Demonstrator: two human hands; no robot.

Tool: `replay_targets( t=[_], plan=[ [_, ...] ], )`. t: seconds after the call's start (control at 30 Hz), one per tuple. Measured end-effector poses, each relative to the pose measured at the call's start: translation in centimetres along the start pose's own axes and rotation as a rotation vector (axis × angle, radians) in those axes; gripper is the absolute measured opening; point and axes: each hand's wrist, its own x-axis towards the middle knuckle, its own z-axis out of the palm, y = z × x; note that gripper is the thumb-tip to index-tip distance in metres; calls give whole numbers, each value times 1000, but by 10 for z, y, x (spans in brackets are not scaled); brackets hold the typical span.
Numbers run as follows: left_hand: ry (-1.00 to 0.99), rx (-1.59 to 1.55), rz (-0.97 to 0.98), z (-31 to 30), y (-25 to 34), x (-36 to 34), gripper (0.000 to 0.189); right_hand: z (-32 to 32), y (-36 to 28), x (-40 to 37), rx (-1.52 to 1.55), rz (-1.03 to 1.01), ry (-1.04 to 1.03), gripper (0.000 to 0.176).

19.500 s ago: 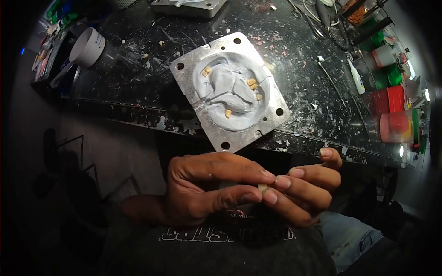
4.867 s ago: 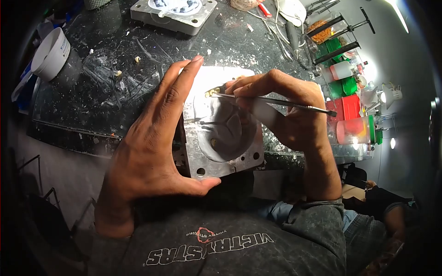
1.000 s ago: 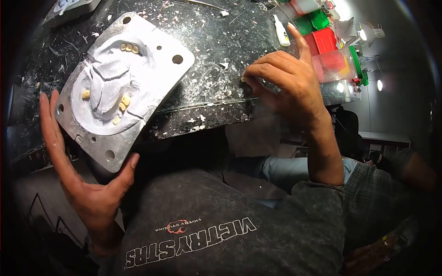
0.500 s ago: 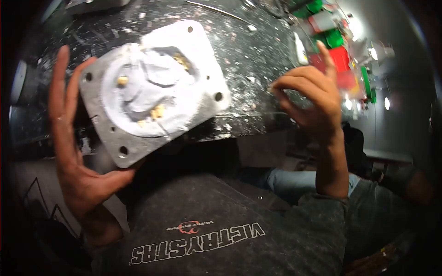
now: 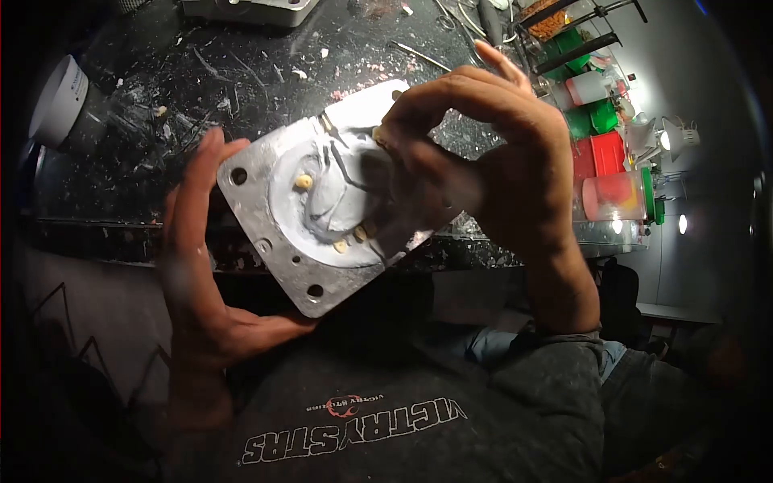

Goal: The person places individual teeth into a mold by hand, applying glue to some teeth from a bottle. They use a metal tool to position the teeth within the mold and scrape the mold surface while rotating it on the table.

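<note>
A square metal dental flask half (image 5: 278, 233) with holes at its corners is tilted toward me near the table's front edge. White plaster fills its round middle, with dark grooves across it. Small yellowish teeth, among them one tooth (image 5: 303, 182) at the left and another tooth (image 5: 341, 246) lower down, sit in the plaster (image 5: 338, 197). My left hand (image 5: 205, 266) grips the flask's left corner, thumb below and fingers behind. Over the right side of the mould, my right hand (image 5: 507, 153) is closed in a pinch; its fingers and shadow hide that part and whatever they hold.
The black table (image 5: 258, 64) is scattered with white crumbs. At the left stands a white tub (image 5: 60, 101), and another metal piece (image 5: 250, 10) lies at the back. A thin metal tool (image 5: 423, 56) lies behind the flask. Jars with green lids (image 5: 616, 197) and a red container (image 5: 605, 154) stand right.
My right hand has come in from the right, over the mould, its fingers now pinched at the plaster. The flask appears further right in view, still in my left hand.
</note>
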Motion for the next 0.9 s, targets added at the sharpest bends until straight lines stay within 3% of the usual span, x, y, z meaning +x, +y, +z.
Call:
replay_targets(
  t=[0.07, 0.13, 0.33, 0.67, 0.9],
  plan=[
    [14, 43, 7, 5, 3, -3, 143, 2, -6, 2, 18, 53, -25, 22],
    [154, 19, 41, 17, 2, -9, 142, 2, -8, 3, 3, 31, -13, 20],
    [210, 40, 60, 11, -3, 2, 134, 0, -13, 2, -133, -11, -17, 18],
    [227, 29, 78, 8, -3, 3, 121, 4, -18, 2, -196, -65, 2, 19],
    [225, 29, 93, 7, -3, 6, 112, 4, -7, -1, -64, -10, 32, 23]
  ],
)
